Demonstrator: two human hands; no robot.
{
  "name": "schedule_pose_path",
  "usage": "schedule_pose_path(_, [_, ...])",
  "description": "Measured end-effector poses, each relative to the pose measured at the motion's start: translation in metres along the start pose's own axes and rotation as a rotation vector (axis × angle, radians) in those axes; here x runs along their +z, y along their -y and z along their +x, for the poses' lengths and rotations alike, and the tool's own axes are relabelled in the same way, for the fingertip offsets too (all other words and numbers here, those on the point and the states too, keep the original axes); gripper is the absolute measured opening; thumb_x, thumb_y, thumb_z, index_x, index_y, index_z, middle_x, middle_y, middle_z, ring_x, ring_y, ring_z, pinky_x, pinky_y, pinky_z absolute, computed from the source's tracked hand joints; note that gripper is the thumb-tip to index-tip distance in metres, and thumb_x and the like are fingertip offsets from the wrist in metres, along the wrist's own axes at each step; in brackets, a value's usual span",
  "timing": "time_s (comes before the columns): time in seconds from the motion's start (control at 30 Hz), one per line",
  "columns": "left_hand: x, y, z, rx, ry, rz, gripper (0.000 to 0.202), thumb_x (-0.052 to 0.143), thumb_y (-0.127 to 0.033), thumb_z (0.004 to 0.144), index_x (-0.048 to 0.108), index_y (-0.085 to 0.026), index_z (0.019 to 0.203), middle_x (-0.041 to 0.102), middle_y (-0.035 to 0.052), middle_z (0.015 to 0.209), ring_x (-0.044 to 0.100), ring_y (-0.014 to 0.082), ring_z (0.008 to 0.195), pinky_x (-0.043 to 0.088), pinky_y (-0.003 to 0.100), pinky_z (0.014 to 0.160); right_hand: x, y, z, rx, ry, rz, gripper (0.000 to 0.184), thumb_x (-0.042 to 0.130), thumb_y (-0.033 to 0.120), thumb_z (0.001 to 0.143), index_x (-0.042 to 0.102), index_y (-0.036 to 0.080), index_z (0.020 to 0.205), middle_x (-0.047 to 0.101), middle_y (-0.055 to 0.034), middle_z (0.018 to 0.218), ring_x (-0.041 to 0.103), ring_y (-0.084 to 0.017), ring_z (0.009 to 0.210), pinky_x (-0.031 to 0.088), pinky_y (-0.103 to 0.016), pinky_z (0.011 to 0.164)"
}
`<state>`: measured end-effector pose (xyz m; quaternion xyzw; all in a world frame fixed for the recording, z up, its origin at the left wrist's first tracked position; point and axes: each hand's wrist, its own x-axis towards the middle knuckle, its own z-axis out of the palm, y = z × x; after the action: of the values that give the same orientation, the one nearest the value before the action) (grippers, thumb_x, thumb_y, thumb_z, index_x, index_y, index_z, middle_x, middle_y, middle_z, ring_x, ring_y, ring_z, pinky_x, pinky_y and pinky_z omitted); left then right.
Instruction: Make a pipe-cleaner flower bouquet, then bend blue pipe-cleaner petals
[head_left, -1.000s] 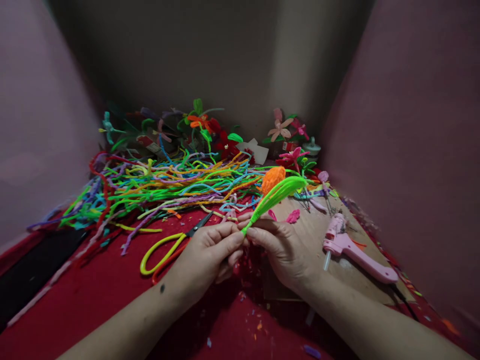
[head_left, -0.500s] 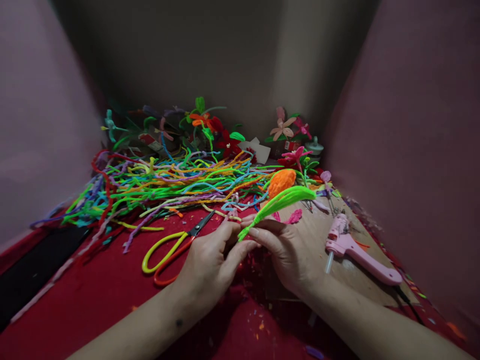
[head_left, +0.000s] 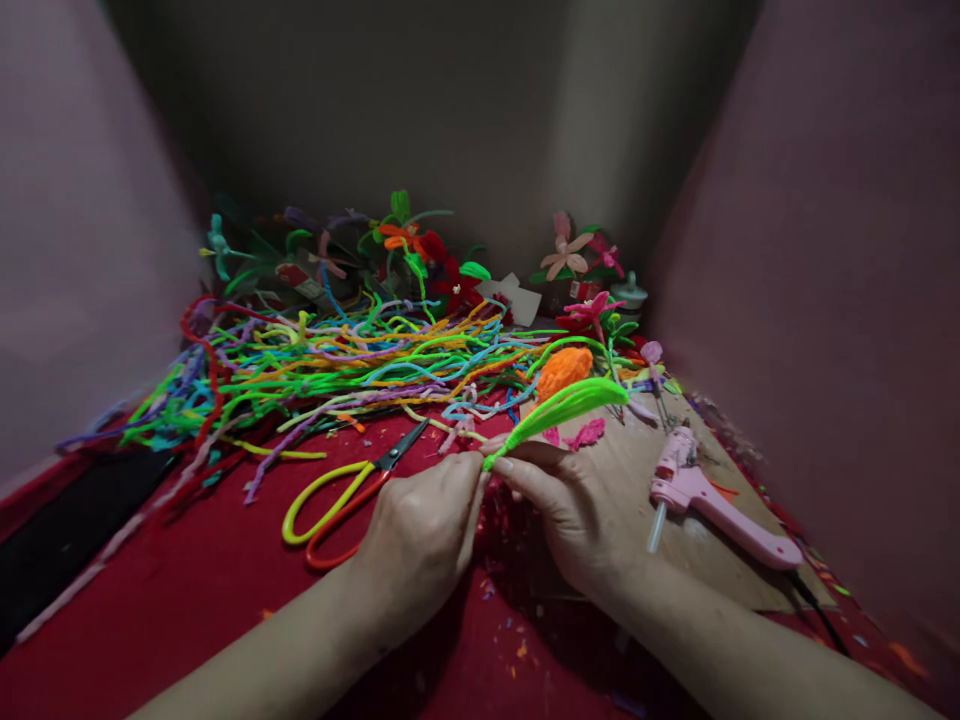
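A bright green pipe-cleaner leaf (head_left: 566, 408) slants up to the right, its narrow twisted end between my fingertips. My left hand (head_left: 427, 520) is closed on the very end of that stem, its fingers folded and partly hidden. Just beside it, my right hand (head_left: 577, 510) pinches the leaf's base between thumb and fingers. Behind the leaf is an orange fuzzy bundle (head_left: 564, 372). Scissors (head_left: 352, 495) with one yellow and one red handle lie partly open next to my left hand, the red loop partly behind the wrist.
Loose pipe cleaners (head_left: 360, 365) of many colours heap across the back of the red cloth (head_left: 202, 600). To the right, a pink glue gun (head_left: 720, 515) rests on a brown board (head_left: 630, 590). Several pipe-cleaner flowers (head_left: 566, 255) stand along the back wall. A black flat object (head_left: 82, 530) lies at left.
My left hand has rolled over, its thumb now turned out of sight and its fingers tighter on the stem end. The leaf has dipped slightly; my right hand stays nearly in place.
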<state>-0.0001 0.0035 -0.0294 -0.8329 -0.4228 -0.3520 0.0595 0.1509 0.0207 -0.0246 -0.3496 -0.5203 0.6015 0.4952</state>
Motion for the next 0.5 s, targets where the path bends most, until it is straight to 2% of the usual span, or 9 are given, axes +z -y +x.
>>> schedule_pose_path(0.1, [-0.004,0.0,0.003,-0.079,0.029,-0.116,0.016,0.041,-0.014,0.089,0.055,-0.015,0.081,0.055,-0.0009,0.062,0.051,0.0104,0.051,0.038,0.021,0.051,0.0,-0.001,0.0,0.003,0.018,0.025,0.01,0.067,0.028,0.075,0.074,0.024,0.08,0.066,0.0016,0.082,0.056,-0.014,0.082,0.04,-0.028,0.085])
schedule_pose_path(0.2, [-0.013,-0.003,0.011,-0.294,0.103,-0.376,0.018,0.043,-0.02,0.089,0.057,-0.017,0.078,0.055,-0.0017,0.064,0.05,0.0094,0.056,0.04,0.02,0.056,0.001,0.002,0.002,0.021,0.031,0.113,0.012,0.068,0.026,0.073,0.074,0.024,0.083,0.065,0.0015,0.081,0.054,-0.012,0.076,0.041,-0.028,0.084])
schedule_pose_path(0.33, [-0.022,-0.008,0.021,-0.632,0.233,-0.855,0.022,0.05,-0.029,0.085,0.056,-0.016,0.068,0.042,-0.006,0.052,0.036,0.0056,0.045,0.03,0.016,0.042,0.001,0.004,0.004,0.088,0.072,0.207,0.012,0.067,0.023,0.072,0.075,0.024,0.082,0.058,0.0038,0.061,0.045,-0.009,0.057,0.044,-0.028,0.075])
schedule_pose_path(0.43, [-0.021,-0.009,0.023,-0.854,0.308,-1.247,0.019,0.055,-0.032,0.083,0.056,-0.016,0.072,0.033,-0.0097,0.045,0.021,0.0026,0.036,0.017,0.014,0.034,-0.001,0.003,0.006,0.084,0.085,0.211,0.012,0.068,0.024,0.072,0.075,0.024,0.081,0.056,0.0038,0.059,0.042,-0.009,0.055,0.044,-0.027,0.073])
schedule_pose_path(0.5, [-0.019,-0.007,0.021,-0.942,0.336,-1.435,0.017,0.057,-0.031,0.082,0.056,-0.016,0.074,0.033,-0.0104,0.044,0.016,0.0013,0.033,0.014,0.013,0.032,-0.003,0.001,0.007,0.075,0.104,0.198,0.015,0.067,0.025,0.073,0.075,0.024,0.085,0.06,0.0028,0.064,0.045,-0.009,0.057,0.045,-0.027,0.075])
